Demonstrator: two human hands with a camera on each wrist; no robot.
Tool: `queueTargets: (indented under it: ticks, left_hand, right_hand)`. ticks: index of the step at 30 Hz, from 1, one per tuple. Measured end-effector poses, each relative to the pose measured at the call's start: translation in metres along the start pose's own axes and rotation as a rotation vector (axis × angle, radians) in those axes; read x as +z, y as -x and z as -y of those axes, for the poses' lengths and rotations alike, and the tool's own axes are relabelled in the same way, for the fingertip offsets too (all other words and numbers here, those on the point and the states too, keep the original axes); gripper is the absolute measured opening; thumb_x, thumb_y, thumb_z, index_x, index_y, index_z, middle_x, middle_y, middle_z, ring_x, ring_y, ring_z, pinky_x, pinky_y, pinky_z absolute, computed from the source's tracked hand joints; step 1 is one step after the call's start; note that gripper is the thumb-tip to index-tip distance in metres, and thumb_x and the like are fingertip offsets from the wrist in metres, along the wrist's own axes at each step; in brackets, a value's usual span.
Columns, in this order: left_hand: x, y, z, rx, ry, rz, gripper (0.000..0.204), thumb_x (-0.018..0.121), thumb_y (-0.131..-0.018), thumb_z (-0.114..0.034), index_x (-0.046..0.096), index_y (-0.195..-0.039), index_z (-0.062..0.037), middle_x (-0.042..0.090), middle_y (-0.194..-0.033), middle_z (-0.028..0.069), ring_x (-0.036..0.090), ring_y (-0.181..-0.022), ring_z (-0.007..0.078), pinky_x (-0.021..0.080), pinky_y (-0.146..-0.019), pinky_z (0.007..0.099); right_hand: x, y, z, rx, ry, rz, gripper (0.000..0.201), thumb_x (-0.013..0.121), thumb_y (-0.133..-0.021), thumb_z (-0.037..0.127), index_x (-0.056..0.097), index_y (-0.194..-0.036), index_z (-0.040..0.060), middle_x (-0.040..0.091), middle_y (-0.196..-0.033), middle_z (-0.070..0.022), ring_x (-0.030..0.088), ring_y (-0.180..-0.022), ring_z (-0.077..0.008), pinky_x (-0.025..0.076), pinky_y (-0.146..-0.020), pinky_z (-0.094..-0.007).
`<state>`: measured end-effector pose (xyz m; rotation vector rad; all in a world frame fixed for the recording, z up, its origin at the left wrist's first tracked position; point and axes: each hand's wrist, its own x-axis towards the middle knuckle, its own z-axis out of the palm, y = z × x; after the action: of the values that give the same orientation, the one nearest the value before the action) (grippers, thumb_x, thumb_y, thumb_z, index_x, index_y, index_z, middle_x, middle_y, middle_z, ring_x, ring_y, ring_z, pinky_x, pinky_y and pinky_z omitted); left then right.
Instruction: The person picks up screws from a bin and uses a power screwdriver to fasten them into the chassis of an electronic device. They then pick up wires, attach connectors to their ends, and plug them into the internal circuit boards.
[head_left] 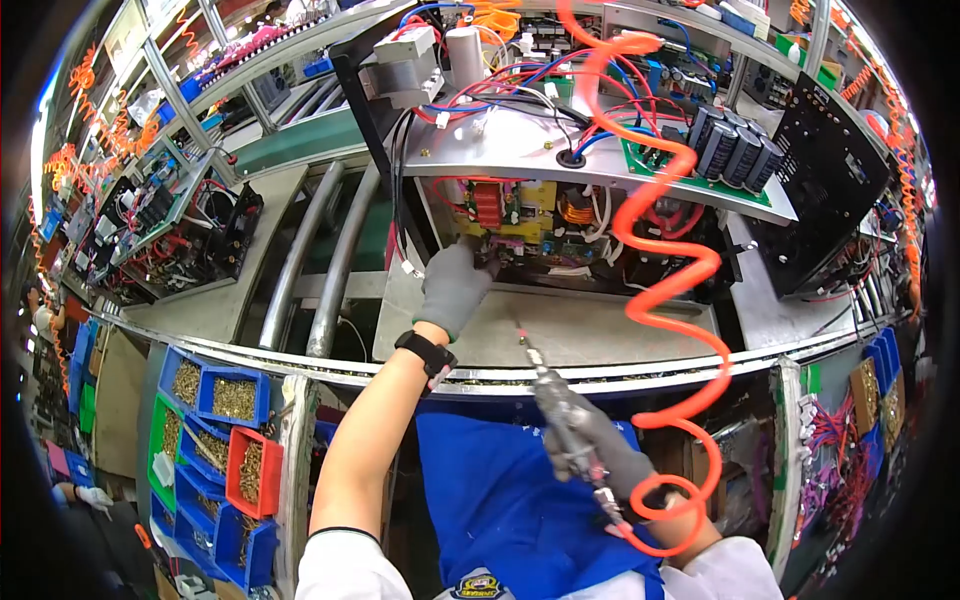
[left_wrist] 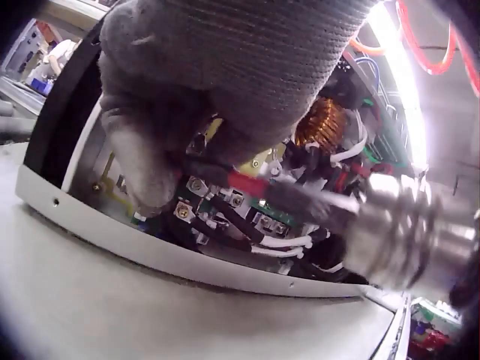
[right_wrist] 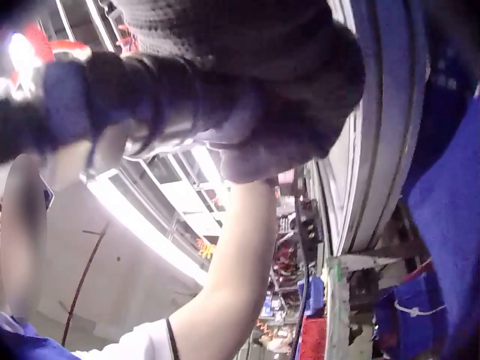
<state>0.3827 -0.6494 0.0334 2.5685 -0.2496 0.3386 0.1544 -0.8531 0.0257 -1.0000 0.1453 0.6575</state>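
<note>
Orange coiled hose (head_left: 668, 270) across open chassis (head_left: 590, 215)

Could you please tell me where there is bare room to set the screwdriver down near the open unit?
Bare grey plate lies between the unit's front edge and the bench rail. Inside the unit, wires crowd around the left hand.

Left hand's fingertips (head_left: 478, 262) hidden inside chassis (head_left: 560, 280).

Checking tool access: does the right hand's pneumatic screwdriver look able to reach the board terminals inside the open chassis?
Probably yes: the right hand holds the silver pneumatic screwdriver in front of the open chassis side, though the grey-gloved left hand crowds the opening.
</note>
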Motion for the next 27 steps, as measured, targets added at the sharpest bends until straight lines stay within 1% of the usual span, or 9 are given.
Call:
queueTargets:
  ticks: [1, 4, 7, 14, 16, 19, 23, 25, 27]
  left_hand:
    - [0.008, 0.0, 0.003, 0.001, 0.057, -0.055, 0.038, 0.069, -0.081, -0.035, 0.063, -0.106, -0.007, 0.07, -0.089, 0.0169, 0.066, -0.085, 0.0387, 0.052, -0.074, 0.0471]
    - [0.03, -0.005, -0.003, 0.071, 0.108, -0.246, 0.029, 0.071, -0.079, -0.028, 0.066, -0.097, -0.0059, 0.07, -0.087, 0.016, 0.067, -0.083, 0.0357, 0.052, -0.072, 0.0445]
    - [0.044, -0.015, 0.003, 0.052, 0.256, -0.343, 0.028, 0.07, -0.079, -0.028, 0.066, -0.096, -0.0061, 0.068, -0.086, 0.0187, 0.064, -0.08, 0.0396, 0.05, -0.07, 0.0466]
    - [0.056, -0.014, 0.008, 0.08, 0.208, -0.424, 0.022, 0.069, -0.078, -0.023, 0.067, -0.094, -0.0081, 0.068, -0.082, 0.0152, 0.067, -0.075, 0.0352, 0.052, -0.065, 0.0412]
    - [0.073, -0.02, 0.024, 0.063, 0.444, -0.408, 0.023, 0.07, -0.078, -0.019, 0.067, -0.097, -0.0057, 0.068, -0.082, 0.0152, 0.067, -0.075, 0.0339, 0.051, -0.067, 0.0386]
    - [0.065, -0.016, 0.017, 0.053, 0.412, -0.416, 0.024, 0.07, -0.079, -0.017, 0.067, -0.099, -0.0043, 0.068, -0.084, 0.0156, 0.067, -0.078, 0.0322, 0.052, -0.069, 0.0384]
    - [0.054, 0.014, -0.002, 0.011, 0.407, -0.42, 0.027, 0.07, -0.081, -0.016, 0.066, -0.104, -0.0036, 0.069, -0.092, 0.0139, 0.069, -0.082, 0.0277, 0.053, -0.072, 0.0372]
    - [0.052, 0.046, -0.024, 0.042, 0.4, -0.352, 0.03, 0.07, -0.082, -0.016, 0.065, -0.109, -0.0042, 0.07, -0.096, 0.0124, 0.069, -0.083, 0.0246, 0.054, -0.072, 0.0352]
    - [0.056, 0.067, -0.061, 0.208, 0.485, -0.238, 0.035, 0.069, -0.082, -0.018, 0.063, -0.114, -0.0059, 0.069, -0.099, 0.0113, 0.069, -0.083, 0.0224, 0.055, -0.071, 0.033]
  right_hand:
    - [-0.011, 0.01, -0.001, -0.016, -0.046, -0.042, 0.067, 0.061, -0.087, 0.044, 0.035, -0.141, 0.0119, 0.057, -0.078, -0.0079, 0.058, -0.059, -0.0156, 0.053, -0.052, -0.0317]
    - [-0.024, 0.043, 0.011, -0.098, 0.051, -0.085, 0.061, 0.054, -0.089, 0.052, 0.042, -0.134, 0.0128, 0.055, -0.078, -0.0076, 0.054, -0.063, -0.0166, 0.05, -0.055, -0.0325]
    - [-0.049, 0.056, 0.003, -0.109, -0.132, -0.119, 0.071, 0.064, -0.085, 0.049, 0.038, -0.14, 0.0131, 0.058, -0.08, -0.0093, 0.06, -0.061, -0.0175, 0.053, -0.051, -0.0322]
    - [-0.078, 0.109, 0.02, -0.201, -0.081, -0.293, 0.08, 0.076, -0.076, 0.049, 0.037, -0.136, 0.0119, 0.059, -0.075, -0.0114, 0.061, -0.055, -0.02, 0.055, -0.047, -0.0349]
    - [-0.093, 0.127, 0.022, -0.226, -0.044, -0.37, 0.079, 0.074, -0.077, 0.044, 0.036, -0.137, 0.0118, 0.059, -0.074, -0.0112, 0.06, -0.052, -0.0201, 0.054, -0.046, -0.0334]
    - [-0.112, 0.144, 0.034, -0.266, 0.107, -0.533, 0.066, 0.067, -0.083, 0.033, 0.037, -0.137, 0.01, 0.06, -0.075, -0.0096, 0.06, -0.052, -0.0189, 0.054, -0.047, -0.0304]
    - [-0.253, 0.168, 0.016, -0.387, 0.036, -0.802, 0.05, 0.058, -0.089, 0.02, 0.042, -0.135, 0.0089, 0.062, -0.084, -0.0046, 0.062, -0.067, -0.0138, 0.054, -0.059, -0.0255]
    - [-0.206, 0.153, 0.065, -0.502, 0.077, -0.834, 0.032, 0.059, -0.088, 0.017, 0.048, -0.117, 0.0102, 0.057, -0.081, -0.0003, 0.058, -0.066, -0.0103, 0.05, -0.058, -0.0257]
    - [-0.212, 0.144, 0.095, -0.573, 0.107, -0.894, 0.014, 0.061, -0.087, 0.014, 0.053, -0.098, 0.0115, 0.052, -0.078, 0.004, 0.053, -0.066, -0.0068, 0.046, -0.057, -0.0259]
